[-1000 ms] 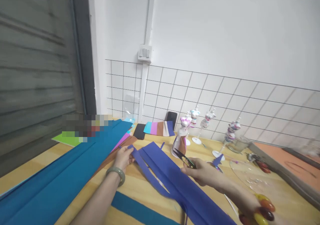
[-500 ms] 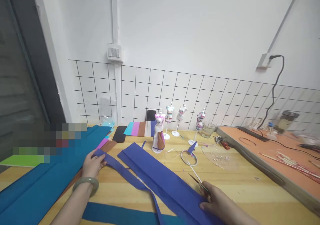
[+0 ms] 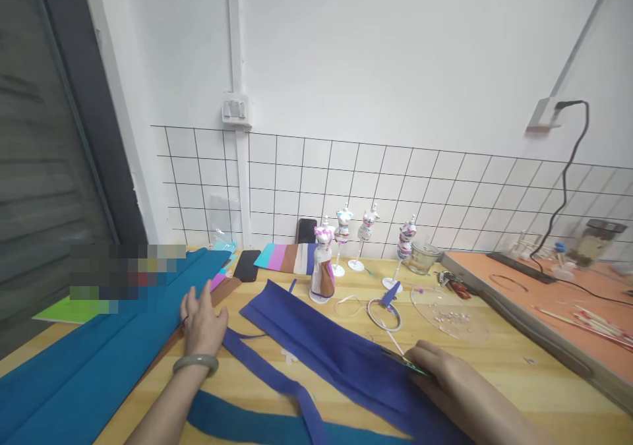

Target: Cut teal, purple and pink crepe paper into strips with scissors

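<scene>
My left hand (image 3: 204, 323), a bracelet on its wrist, has its fingers spread near the edge of the teal fabric (image 3: 133, 346). Beside its palm lies one end of a narrow purple fabric strip (image 3: 267, 369). In my right hand (image 3: 440, 369) is a pair of scissors (image 3: 403, 360), handles partly hidden by the fingers. Their blades lie over the wide purple fabric (image 3: 321, 346), which runs diagonally across the table. Under the narrow strip's near end passes a teal fabric strip (image 3: 257, 420).
Several small dress forms (image 3: 324, 260) stand at the back by the wire grid. A white ring (image 3: 384, 314), a glass jar (image 3: 423, 259), a clear sheet with beads (image 3: 450, 316) and a phone (image 3: 247, 266) lie around. An orange board (image 3: 544, 293) borders the right.
My left hand has let go of the narrow purple strip and spread its fingers. My right hand has lowered the scissors onto the wide purple fabric. The view has turned to the right.
</scene>
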A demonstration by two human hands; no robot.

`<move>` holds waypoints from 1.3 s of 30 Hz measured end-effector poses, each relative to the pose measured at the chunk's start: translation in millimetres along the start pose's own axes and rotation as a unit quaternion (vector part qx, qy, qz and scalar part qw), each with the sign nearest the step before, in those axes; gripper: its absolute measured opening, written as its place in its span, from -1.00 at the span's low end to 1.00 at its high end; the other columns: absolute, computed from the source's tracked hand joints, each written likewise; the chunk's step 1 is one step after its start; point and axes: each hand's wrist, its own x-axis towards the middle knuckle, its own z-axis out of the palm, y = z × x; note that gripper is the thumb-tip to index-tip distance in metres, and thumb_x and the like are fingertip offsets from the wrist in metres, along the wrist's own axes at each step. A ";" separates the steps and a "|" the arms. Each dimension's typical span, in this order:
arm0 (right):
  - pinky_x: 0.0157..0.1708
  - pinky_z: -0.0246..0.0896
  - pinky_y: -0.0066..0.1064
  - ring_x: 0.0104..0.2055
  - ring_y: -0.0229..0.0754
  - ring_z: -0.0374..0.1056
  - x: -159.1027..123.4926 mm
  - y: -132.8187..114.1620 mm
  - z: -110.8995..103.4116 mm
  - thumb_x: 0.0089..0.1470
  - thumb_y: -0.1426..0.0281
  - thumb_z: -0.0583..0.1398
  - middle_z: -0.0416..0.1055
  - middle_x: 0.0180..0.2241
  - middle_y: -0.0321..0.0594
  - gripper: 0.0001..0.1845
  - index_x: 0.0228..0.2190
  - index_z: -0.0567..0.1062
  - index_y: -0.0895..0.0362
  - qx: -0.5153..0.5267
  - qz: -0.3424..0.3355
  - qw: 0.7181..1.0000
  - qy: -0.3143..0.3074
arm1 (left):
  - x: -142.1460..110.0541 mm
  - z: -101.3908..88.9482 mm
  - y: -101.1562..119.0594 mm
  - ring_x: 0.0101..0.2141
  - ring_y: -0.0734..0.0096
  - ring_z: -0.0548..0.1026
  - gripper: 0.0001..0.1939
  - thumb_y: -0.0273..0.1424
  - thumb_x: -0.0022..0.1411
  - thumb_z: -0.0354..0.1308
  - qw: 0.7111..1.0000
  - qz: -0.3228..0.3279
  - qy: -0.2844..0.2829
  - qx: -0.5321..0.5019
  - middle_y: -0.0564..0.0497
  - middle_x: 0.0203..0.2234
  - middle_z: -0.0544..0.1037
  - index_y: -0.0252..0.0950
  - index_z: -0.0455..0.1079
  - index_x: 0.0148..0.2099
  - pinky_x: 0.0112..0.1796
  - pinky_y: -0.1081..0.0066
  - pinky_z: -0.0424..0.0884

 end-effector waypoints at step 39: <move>-0.33 0.26 -0.37 -0.40 -0.14 0.38 15.6 -59.1 -18.9 -0.17 0.13 0.31 0.44 -0.46 -0.28 -0.65 -0.41 0.47 0.13 0.592 0.006 0.804 -0.053 | -76.4 8.8 57.8 0.18 0.27 0.08 -0.25 -0.61 0.00 -0.07 0.865 0.343 -0.367 -0.017 0.04 0.18 0.18 -0.10 -0.01 0.26 0.17 0.11 -0.04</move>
